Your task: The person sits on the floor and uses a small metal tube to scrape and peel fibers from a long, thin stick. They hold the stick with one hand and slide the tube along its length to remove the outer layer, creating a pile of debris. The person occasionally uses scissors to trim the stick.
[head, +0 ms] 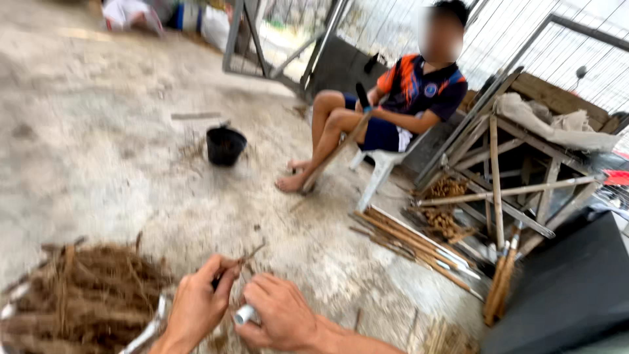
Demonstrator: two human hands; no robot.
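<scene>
Right hand (pixel 278 318) gripping a small silver cylinder (pixel 246 315). Left hand (pixel 200 301) pinching a thin brown stick (pixel 246 257), low centre. Just left: basket (pixel 141 331) heaped with brown root-like sticks (pixel 85 295). Farther off, black bucket (pixel 225 145), contents unreadable; seated person (pixel 393 105) beyond.

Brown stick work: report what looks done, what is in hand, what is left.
Done, apparently: a heap of brown fibrous pieces fills the basket at lower left. In hand: the left hand pinches a thin brown stick; the right hand grips a silvery tool. Left, seemingly: a bundle of long sticks lies on the floor.
</scene>
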